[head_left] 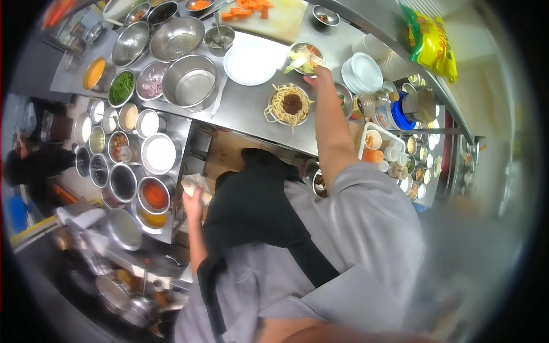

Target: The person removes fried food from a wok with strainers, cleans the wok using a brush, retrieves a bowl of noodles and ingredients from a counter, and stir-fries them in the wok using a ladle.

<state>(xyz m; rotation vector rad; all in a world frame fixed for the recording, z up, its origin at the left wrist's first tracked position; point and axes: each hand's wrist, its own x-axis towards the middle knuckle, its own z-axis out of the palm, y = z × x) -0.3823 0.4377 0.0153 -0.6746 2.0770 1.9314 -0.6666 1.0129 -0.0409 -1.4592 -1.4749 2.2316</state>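
My right hand [318,76] reaches over a small bowl of cut vegetables [305,59] at the back of the steel counter. Its fingers are bent at the bowl's right edge, and what they hold, if anything, is too small to make out. Just in front of that bowl sits a bowl of thick noodles [290,105] with dark brown sauce in the middle. A white plate [250,62] lies to the left. Low at my left side, my left hand [193,197] is wrapped round a whitish cloth [196,184].
Steel bowls [189,81] and a bowl of chopped greens [122,88] stand at the left. Round containers [158,153] fill the lower left counter. Stacked white plates [364,72], jars and a tray rim the right. Above hangs a shelf with a yellow bag [433,50].
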